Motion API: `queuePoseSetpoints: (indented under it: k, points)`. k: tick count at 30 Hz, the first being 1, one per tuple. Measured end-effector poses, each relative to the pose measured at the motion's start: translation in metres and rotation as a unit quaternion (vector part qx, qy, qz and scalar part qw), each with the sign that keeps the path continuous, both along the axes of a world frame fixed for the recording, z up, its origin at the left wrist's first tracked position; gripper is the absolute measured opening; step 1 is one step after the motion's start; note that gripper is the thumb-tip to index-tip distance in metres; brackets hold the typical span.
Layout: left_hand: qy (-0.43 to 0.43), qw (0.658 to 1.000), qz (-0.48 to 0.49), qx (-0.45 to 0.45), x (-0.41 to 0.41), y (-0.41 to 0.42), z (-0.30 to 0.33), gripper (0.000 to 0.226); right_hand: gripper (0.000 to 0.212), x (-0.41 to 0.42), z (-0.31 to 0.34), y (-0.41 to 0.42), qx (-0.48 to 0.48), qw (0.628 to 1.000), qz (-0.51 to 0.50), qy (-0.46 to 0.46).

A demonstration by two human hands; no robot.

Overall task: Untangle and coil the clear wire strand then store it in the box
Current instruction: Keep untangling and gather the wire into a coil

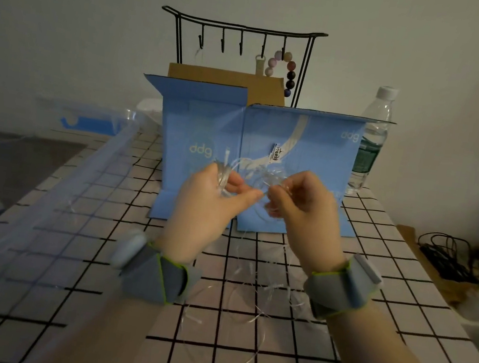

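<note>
— Condition of the clear wire strand?

— Thin, transparent, glinting in places. Part is gathered into loops; the rest hangs below the hands in loose, tangled curls that reach the checked tablecloth.

— The grips?

— Left hand has fingers curled round a small bundle of loops, thumb pointing toward the other hand. Right hand pinches the strand between thumb and curled fingers. The two grips nearly meet, with a short run of wire between them.

— The box?

— Blue box, flaps open, stands just behind both hands. No wire visibly inside it.

— Anything else?

— Grey wrist bands on both forearms. Water bottle beyond the right hand; black hook rack with beads behind the box.
</note>
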State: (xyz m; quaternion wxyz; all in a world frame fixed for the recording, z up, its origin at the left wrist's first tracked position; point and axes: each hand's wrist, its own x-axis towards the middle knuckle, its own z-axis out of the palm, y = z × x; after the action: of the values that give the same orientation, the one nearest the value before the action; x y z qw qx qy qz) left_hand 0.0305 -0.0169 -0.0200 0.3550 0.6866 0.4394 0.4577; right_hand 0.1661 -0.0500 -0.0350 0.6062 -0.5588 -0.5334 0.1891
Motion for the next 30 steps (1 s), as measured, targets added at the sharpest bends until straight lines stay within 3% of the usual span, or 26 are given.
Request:
queuePoseSetpoints:
  k: [3,7,13,18,27,30]
  points:
    - [-0.022,0.999,0.031,0.005,0.002,0.006,-0.005,0.021,0.017,-0.008,-0.002,-0.002,-0.003,0.999,0.032,0.006]
    - [-0.052,0.998,0.036,-0.014,0.001,0.011,-0.009,0.017,0.011,-0.012,0.002,-0.007,-0.01,0.985,0.087,0.152]
    - [-0.058,0.998,0.017,0.0,-0.004,0.012,-0.01,0.013,0.014,-0.004,0.002,-0.002,-0.024,0.936,0.073,0.342]
    - [-0.073,0.997,-0.013,0.011,-0.006,0.008,-0.008,0.024,0.023,-0.001,0.001,0.001,-0.036,0.939,-0.012,0.341]
    - [-0.091,0.995,0.036,-0.014,-0.012,0.018,-0.006,0.025,0.026,-0.005,0.013,-0.005,-0.059,0.849,0.119,0.511]
    - [-0.113,0.992,0.049,-0.039,-0.012,0.019,-0.005,0.021,0.019,-0.006,0.011,-0.006,-0.094,0.853,0.147,0.492]
